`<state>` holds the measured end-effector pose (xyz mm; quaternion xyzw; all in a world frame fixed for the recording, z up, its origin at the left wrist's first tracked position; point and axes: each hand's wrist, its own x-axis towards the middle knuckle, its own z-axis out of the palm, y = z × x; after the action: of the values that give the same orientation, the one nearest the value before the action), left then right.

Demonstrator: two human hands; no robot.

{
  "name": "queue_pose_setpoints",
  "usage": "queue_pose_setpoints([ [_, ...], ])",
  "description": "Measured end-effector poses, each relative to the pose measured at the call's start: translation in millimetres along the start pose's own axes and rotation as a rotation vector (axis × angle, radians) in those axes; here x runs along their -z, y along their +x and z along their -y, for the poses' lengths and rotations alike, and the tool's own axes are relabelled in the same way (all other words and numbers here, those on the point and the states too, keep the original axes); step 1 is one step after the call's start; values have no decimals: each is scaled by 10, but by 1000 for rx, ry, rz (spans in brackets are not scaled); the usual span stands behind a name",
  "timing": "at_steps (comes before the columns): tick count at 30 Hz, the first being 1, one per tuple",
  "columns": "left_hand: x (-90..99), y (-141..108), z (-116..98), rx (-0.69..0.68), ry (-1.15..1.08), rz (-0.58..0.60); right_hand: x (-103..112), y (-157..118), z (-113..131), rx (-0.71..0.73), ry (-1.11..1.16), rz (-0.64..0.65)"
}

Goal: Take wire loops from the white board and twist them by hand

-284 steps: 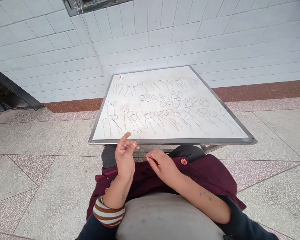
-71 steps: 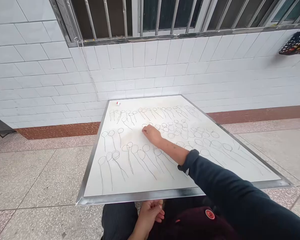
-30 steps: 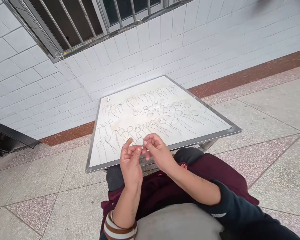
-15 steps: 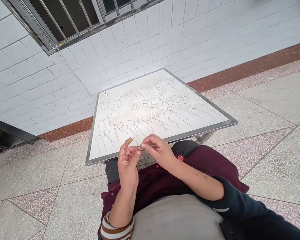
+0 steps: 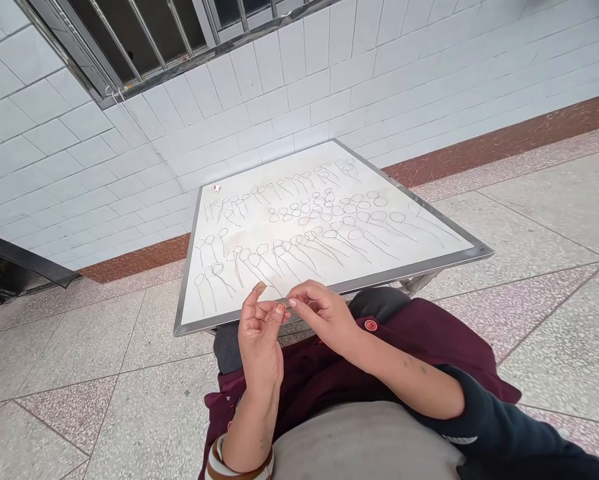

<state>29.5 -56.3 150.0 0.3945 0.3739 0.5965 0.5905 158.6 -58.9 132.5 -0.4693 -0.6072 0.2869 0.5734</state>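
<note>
My left hand (image 5: 262, 327) is raised at the table's near edge, its thumb and fingers pinched on a thin wire (image 5: 275, 289). Close beside it, my right hand (image 5: 322, 312) pinches the same wire between thumb and fingertips. The wire's curve is faint against the white board. Beyond my hands, the white tabletop (image 5: 249, 233) with a grey metal rim carries several thin wire pieces (image 5: 358, 235), most with a round loop and long tails, laid in rows. Small looped pieces (image 5: 316, 200) without long tails lie near the middle.
A small red and white object (image 5: 217, 189) lies at the table's far left corner. Behind the table stands a white tiled wall (image 5: 259, 100) with a barred window (image 5: 149, 33). Dark red cloth (image 5: 429, 347) covers my lap below the near edge.
Both hands stay pinched close together, slightly lower and further right in view. The view has shifted a little, and the wire's loop between my hands shows less clearly.
</note>
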Motion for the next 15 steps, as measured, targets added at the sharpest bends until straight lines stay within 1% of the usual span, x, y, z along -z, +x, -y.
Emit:
queue_pose_setpoints([
  [5,-16,33,14,19,8,-4,5,10,-34,6,-28,-2],
  [10,-29,72,64,1,27,-26,26,12,-83,56,-64,-21],
  [15,-57,85,109,-29,36,-76,30,9,-113,21,-46,-45],
])
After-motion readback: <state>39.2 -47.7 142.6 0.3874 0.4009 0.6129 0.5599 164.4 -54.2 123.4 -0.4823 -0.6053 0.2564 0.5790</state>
